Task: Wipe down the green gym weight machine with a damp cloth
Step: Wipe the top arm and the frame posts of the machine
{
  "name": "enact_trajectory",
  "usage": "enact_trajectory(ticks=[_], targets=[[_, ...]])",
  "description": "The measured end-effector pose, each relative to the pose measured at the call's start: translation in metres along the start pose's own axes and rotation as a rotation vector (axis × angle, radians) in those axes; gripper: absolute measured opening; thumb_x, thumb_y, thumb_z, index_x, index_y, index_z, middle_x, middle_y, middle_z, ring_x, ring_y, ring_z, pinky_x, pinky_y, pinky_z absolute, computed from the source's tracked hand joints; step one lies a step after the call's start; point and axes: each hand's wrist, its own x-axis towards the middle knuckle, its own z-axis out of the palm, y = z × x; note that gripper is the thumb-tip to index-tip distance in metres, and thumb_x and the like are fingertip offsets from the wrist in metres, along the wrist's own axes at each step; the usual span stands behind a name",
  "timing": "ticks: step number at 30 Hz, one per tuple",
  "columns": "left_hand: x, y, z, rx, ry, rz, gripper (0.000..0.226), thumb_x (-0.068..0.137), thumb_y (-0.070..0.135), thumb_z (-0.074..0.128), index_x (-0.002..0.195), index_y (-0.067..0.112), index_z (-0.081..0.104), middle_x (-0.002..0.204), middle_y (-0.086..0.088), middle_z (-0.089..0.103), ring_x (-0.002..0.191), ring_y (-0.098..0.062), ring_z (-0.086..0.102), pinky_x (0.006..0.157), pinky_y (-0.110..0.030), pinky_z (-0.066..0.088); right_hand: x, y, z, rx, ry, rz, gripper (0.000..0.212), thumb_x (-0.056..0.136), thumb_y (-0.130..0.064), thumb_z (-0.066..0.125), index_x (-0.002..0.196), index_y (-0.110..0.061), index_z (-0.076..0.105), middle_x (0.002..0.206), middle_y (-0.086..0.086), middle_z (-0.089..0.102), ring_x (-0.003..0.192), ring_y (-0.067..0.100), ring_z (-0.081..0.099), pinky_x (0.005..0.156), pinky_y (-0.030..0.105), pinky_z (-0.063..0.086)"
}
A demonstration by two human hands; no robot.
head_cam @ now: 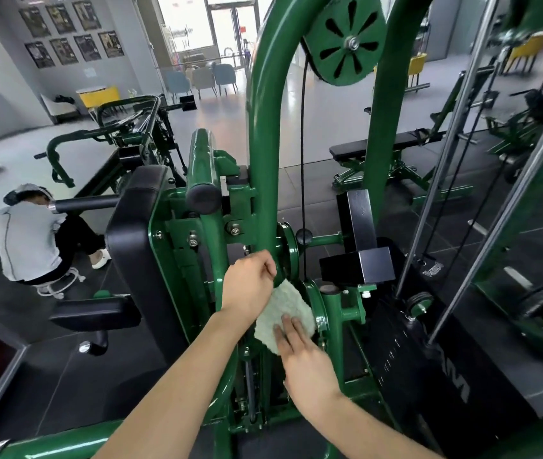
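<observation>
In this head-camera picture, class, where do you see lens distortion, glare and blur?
Head view: wide-angle lens bows the green upright tube and the steel rods at right; the doorway is overexposed; sheen streaks the green paint; the edges are soft, while the cloth and both hands look sharp.

The green gym weight machine (265, 134) is standing tall, with a shiny curved green tube rising up the middle and a round green pulley wheel (343, 38) near the top. A black cable is hanging down from the wheel. The cloth (285, 309) is pale, fluffy and crumpled. It is lying against the machine low down, just under the curved tube and touching a round green disc there.
</observation>
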Motion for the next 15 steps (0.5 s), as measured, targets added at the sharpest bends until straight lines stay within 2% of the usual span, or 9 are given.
enact_trajectory(ticks=[1, 4, 5, 8, 10, 12, 15], targets=[[-0.001, 0.005, -0.002, -0.04, 0.017, 0.023, 0.034, 0.08, -0.007, 0.049, 0.073, 0.024, 0.061, 0.071, 0.013, 0.063, 0.071, -0.009, 0.06, 0.068, -0.032, 0.051, 0.003, 0.003, 0.0, -0.016, 0.005, -0.024, 0.099, 0.026, -0.016, 0.094, 0.123, -0.007, 0.075, 0.135, 0.016, 0.067, 0.12, 0.028, 0.069, 0.064, 0.031, 0.065], [0.004, 0.023, -0.012, -0.122, 0.076, 0.091, 0.036, 0.079, -0.007, 0.05, 0.072, 0.026, 0.061, 0.07, 0.015, 0.062, 0.07, -0.004, 0.058, 0.067, -0.029, 0.048, 0.025, 0.004, -0.009, -0.031, 0.129, -0.078, 0.065, 0.049, -0.017, 0.083, 0.114, -0.014, 0.078, 0.129, 0.005, 0.071, 0.123, 0.02, 0.066, 0.081, 0.025, 0.062], [0.007, 0.029, -0.018, -0.146, 0.099, 0.109, 0.036, 0.08, -0.008, 0.051, 0.073, 0.026, 0.062, 0.072, 0.015, 0.063, 0.07, -0.004, 0.058, 0.068, -0.029, 0.048, 0.034, 0.002, -0.015, -0.026, 0.119, -0.09, 0.058, 0.055, -0.013, 0.078, 0.113, -0.017, 0.078, 0.128, 0.001, 0.071, 0.125, 0.017, 0.064, 0.085, 0.023, 0.061], [0.017, 0.045, -0.041, -0.194, 0.175, 0.138, 0.036, 0.081, -0.009, 0.051, 0.078, 0.025, 0.064, 0.077, 0.014, 0.065, 0.071, -0.004, 0.059, 0.066, -0.026, 0.046, 0.06, 0.001, -0.028, 0.019, 0.086, -0.024, 0.043, 0.082, -0.011, 0.063, 0.121, -0.027, 0.072, 0.127, -0.008, 0.069, 0.119, 0.015, 0.064, 0.088, 0.03, 0.059], [0.022, 0.055, -0.063, -0.234, 0.221, 0.158, 0.038, 0.083, -0.008, 0.05, 0.079, 0.028, 0.062, 0.078, 0.015, 0.066, 0.071, -0.004, 0.061, 0.065, -0.025, 0.045, 0.071, 0.0, -0.054, 0.283, 0.135, 0.106, 0.034, 0.092, -0.015, 0.056, 0.114, -0.033, 0.074, 0.116, -0.012, 0.074, 0.102, 0.011, 0.07, 0.086, 0.032, 0.058], [0.022, 0.065, -0.084, -0.294, 0.236, 0.199, 0.035, 0.083, -0.004, 0.049, 0.081, 0.029, 0.062, 0.079, 0.014, 0.066, 0.075, -0.007, 0.064, 0.069, -0.032, 0.052, 0.077, -0.001, -0.088, 0.644, 0.272, 0.21, 0.037, 0.092, -0.004, 0.057, 0.104, -0.034, 0.076, 0.101, -0.016, 0.076, 0.088, 0.001, 0.07, 0.081, 0.03, 0.058], [0.017, 0.08, -0.112, -0.349, 0.316, 0.294, 0.031, 0.082, 0.004, 0.046, 0.083, 0.029, 0.063, 0.082, 0.013, 0.066, 0.079, -0.012, 0.066, 0.072, -0.039, 0.056, 0.082, -0.012, -0.159, 0.926, 0.576, 0.138, 0.037, 0.093, 0.004, 0.063, 0.106, -0.028, 0.075, 0.094, -0.015, 0.076, 0.09, 0.004, 0.07, 0.079, 0.028, 0.057]])
